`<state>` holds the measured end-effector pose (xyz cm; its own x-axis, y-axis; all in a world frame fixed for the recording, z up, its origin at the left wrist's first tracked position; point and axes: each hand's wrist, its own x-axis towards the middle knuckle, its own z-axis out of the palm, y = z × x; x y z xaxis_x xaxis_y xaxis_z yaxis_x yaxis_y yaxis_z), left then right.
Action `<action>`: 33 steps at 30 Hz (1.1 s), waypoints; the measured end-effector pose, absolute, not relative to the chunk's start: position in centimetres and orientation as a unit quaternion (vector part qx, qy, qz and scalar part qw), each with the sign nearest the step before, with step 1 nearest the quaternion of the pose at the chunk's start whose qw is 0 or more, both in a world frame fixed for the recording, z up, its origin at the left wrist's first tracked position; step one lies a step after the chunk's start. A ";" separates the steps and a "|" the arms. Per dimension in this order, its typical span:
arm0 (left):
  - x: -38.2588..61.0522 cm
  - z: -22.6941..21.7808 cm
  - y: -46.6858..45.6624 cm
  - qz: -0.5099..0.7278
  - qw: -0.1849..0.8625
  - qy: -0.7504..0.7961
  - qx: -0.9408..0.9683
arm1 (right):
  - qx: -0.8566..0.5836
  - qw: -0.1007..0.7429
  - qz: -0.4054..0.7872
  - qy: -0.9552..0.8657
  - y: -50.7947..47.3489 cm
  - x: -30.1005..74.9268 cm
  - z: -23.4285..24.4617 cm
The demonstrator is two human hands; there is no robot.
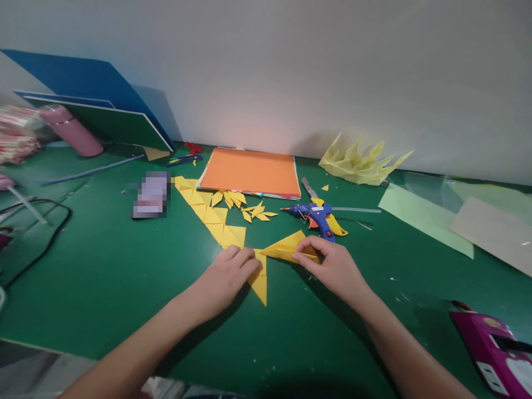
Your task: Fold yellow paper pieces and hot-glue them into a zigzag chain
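Note:
A chain of folded yellow paper triangles slants across the green table toward me. My left hand presses its curled fingers on the near end of this chain, where one triangle tip points at me. Between the thumb and fingers of my right hand is a folded yellow paper piece, its pointed end touching or nearly touching the chain beside my left fingertips. Small yellow paper petals lie just beyond, in two clusters. A blue glue gun with a glue stick lies beyond my right hand.
Behind are a stack of coloured paper, a yellow paper crown and a yellow-handled cutter. A blurred phone, pink bottle and black cable are left. Pale sheets and a magenta power strip lie right.

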<state>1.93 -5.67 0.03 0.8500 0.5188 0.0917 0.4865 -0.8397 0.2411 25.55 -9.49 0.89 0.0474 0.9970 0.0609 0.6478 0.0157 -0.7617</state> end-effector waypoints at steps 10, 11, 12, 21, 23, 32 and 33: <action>2.6 1.7 -5.0 0.036 0.126 0.264 0.956 | -0.628 0.294 0.388 -0.607 -9.5 25.7 0.7; 2.5 1.6 -5.0 0.043 0.131 0.265 0.954 | -0.631 0.285 0.382 -0.612 -9.5 25.7 0.7; 2.5 1.5 -5.0 0.054 0.138 0.266 0.952 | -0.630 0.286 0.386 -0.610 -9.5 25.7 0.8; 1.6 0.2 -5.3 0.111 0.155 0.253 0.949 | -0.604 0.263 0.433 -0.616 -10.3 23.8 1.0; 1.5 0.1 -5.3 0.103 0.128 0.245 0.955 | -0.606 0.243 0.399 -0.644 -10.4 23.2 0.9; 2.1 0.3 -5.7 0.099 0.126 0.251 0.955 | -0.590 0.244 0.365 -0.677 -10.5 22.6 0.3; 2.2 0.2 -5.6 0.101 0.121 0.256 0.954 | -0.592 0.240 0.358 -0.681 -10.5 22.6 0.3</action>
